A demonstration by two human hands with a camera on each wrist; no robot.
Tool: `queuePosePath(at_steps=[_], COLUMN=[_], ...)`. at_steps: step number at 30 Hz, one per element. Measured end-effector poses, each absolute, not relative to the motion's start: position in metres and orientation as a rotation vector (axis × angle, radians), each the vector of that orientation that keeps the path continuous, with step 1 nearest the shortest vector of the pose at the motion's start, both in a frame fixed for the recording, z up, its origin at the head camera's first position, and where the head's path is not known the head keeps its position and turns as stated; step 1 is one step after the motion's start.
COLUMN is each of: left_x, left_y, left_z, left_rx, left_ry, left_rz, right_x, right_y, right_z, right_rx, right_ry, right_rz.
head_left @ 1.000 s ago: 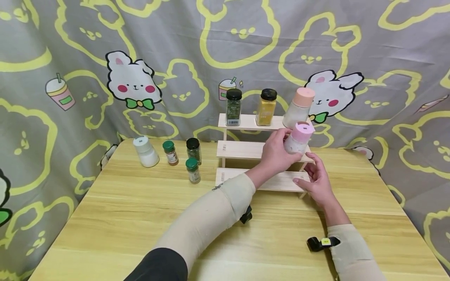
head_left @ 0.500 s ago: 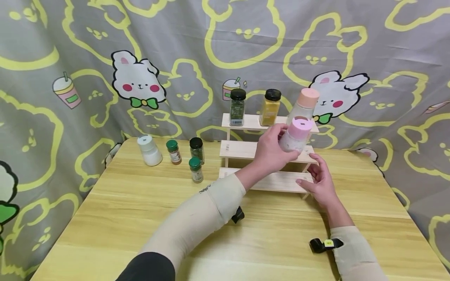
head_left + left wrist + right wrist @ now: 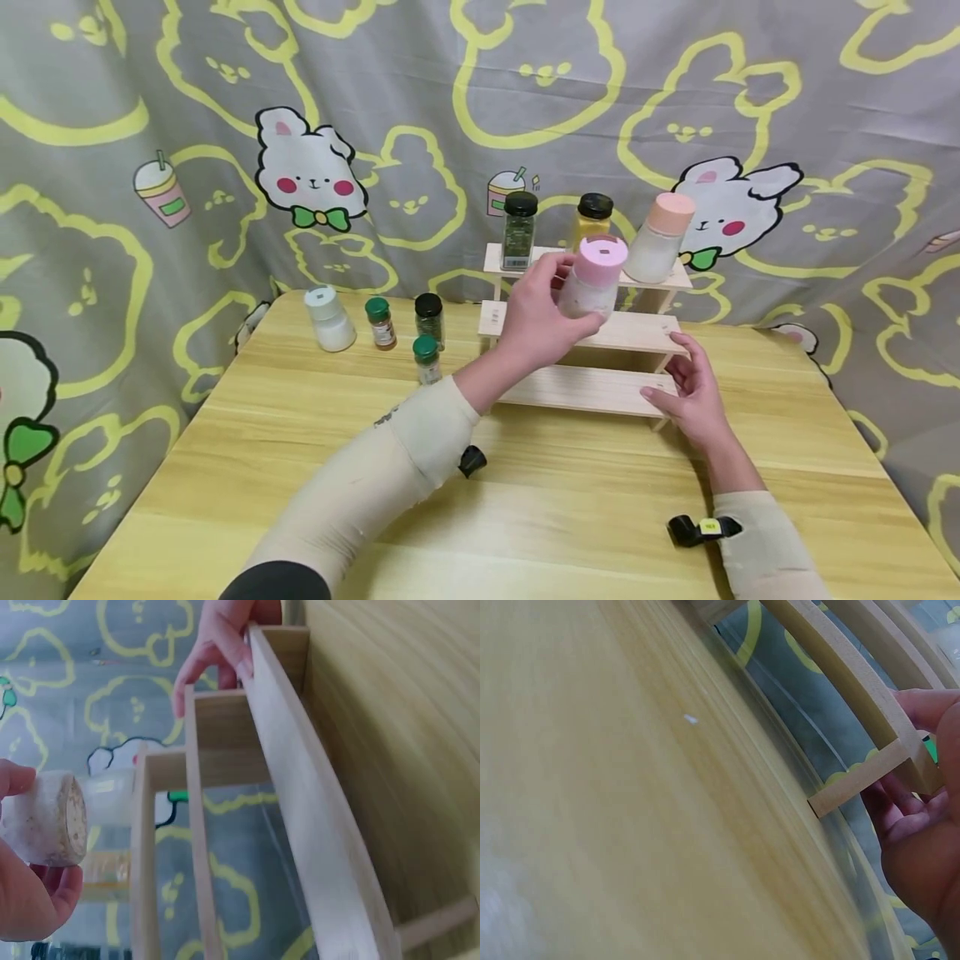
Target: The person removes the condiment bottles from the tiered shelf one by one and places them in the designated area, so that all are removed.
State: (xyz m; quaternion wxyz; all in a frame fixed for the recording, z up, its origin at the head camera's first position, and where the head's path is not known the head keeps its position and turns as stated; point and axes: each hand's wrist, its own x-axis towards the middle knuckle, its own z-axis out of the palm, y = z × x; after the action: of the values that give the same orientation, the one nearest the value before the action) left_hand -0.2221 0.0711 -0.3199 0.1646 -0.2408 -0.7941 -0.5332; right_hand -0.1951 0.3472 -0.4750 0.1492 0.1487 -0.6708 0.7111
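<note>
My left hand [image 3: 536,321] grips a seasoning shaker [image 3: 592,283] with a pink cap and a frosted body. It is held up in front of the top tier of a three-tier wooden rack [image 3: 630,332], overlapping a yellow spice jar [image 3: 593,221] in the head view. From the left wrist view, the shaker's base [image 3: 75,817] shows apart from the shelves. At the rack's right end, my right hand [image 3: 697,396] holds the lower shelves, thumb on the bottom one. Its curled fingers [image 3: 896,802] show beside the shelf end in the right wrist view.
On the top tier stand a green herb jar [image 3: 518,237] and a peach-capped shaker [image 3: 660,237]. Left of the rack, the table [image 3: 570,500] bears a white-capped shaker [image 3: 330,321], two green-capped bottles [image 3: 381,325] and a black-capped jar [image 3: 430,321]. A patterned curtain [image 3: 420,75] hangs behind.
My left hand has carried the pink-capped shaker leftward and slightly up, from the rack's right end toward the middle. The right hand keeps its hold on the rack. The head view has shifted slightly.
</note>
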Motion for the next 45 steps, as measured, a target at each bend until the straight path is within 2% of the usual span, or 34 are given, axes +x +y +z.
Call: queuePosePath(at_steps=[18,45], left_x=[-0.219,-0.208], left_y=[0.001,-0.092], left_z=[-0.309,-0.325], left_rx=[-0.574,-0.321], left_ry=[-2.214,-2.194], left_rz=[-1.518,-1.479], right_x=[-0.193,-0.194], right_y=[0.347,0.348], right_z=[-0.475,-0.475], right_rx=[0.454,0.508], right_ry=[-1.927,-1.933], right_rz=[2.044,2.075])
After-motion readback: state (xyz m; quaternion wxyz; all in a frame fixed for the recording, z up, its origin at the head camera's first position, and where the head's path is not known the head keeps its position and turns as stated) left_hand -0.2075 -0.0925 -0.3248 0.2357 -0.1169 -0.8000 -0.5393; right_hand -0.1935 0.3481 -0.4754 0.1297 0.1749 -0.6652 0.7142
